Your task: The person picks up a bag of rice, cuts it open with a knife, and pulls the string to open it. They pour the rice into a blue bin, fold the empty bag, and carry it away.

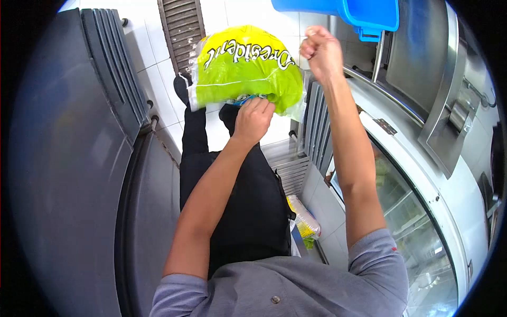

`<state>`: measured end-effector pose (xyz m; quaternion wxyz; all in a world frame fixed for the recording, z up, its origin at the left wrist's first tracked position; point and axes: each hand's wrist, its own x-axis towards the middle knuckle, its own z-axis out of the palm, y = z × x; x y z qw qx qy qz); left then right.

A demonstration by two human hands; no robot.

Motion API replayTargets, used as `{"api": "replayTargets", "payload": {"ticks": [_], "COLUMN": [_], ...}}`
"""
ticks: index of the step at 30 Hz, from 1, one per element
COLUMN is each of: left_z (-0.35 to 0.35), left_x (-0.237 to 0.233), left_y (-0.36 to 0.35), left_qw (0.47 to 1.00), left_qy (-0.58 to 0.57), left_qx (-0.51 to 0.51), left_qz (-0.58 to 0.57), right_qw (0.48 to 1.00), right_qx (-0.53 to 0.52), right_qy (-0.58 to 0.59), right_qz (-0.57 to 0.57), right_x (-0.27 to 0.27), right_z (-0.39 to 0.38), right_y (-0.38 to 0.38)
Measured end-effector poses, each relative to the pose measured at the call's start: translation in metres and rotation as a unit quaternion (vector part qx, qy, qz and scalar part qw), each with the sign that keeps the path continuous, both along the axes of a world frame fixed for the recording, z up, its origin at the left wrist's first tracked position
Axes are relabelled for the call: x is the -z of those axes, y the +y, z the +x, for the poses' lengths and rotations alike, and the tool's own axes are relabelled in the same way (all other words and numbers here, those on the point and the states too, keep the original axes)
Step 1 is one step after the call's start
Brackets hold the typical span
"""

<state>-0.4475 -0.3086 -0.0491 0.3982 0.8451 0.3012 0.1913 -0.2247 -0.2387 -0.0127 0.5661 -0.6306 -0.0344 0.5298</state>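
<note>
A yellow and green plastic bag (243, 66) printed with "President" hangs in front of my legs, its lettering upside down to me. My left hand (254, 120) has its fingers closed on the bag's near edge. Some blue and white print shows just beside those fingers. Off to the right of the bag and raised, my right hand (321, 50) is apart from it, with the fingers curled in; whatever is between them, if anything, is too small to make out.
Blue plastic container (369, 15) at the top right, above a metal rail (391, 98). Grey cabinet (68, 132) on the left, glass-doored unit (412, 222) on the right. A floor drain grate (182, 29) lies ahead; another yellow bag (305, 219) sits low beside my legs.
</note>
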Motion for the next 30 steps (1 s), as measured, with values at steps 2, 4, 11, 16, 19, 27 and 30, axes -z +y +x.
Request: {"api": "replayTargets", "payload": {"ticks": [2, 4, 11, 16, 19, 27, 30], "left_z": [0.000, -0.005, -0.016, -0.073, -0.092, -0.089, -0.101], "left_x": [-0.001, 0.000, -0.046, -0.034, -0.017, -0.005, -0.016], "left_y": [-0.006, -0.010, 0.012, 0.074, 0.069, 0.072, 0.081], "left_qw": [1.000, 0.999, 0.994, 0.948, 0.972, 0.979, 0.988], "left_qy": [0.018, 0.046, 0.030, 0.236, 0.192, 0.169, 0.144], "left_qx": [-0.002, -0.010, -0.103, -0.142, -0.052, -0.060, -0.033], "left_qz": [-0.001, -0.003, -0.006, 0.162, 0.122, 0.101, 0.045], "right_qw": [0.999, 0.997, 0.986, 0.988, 0.995, 0.996, 0.991], "right_qx": [-0.007, 0.019, -0.156, -0.123, -0.057, 0.023, -0.086], "right_qy": [-0.051, -0.055, -0.064, -0.079, -0.060, -0.074, -0.096], "right_qz": [-0.011, 0.054, 0.000, -0.047, -0.058, -0.033, -0.041], "right_x": [-0.007, -0.018, -0.031, -0.016, -0.004, -0.017, -0.025], "right_z": [-0.005, 0.006, -0.001, -0.005, 0.009, -0.006, -0.023], "right_y": [0.003, 0.017, 0.052, 0.016, -0.002, -0.019, -0.016]}}
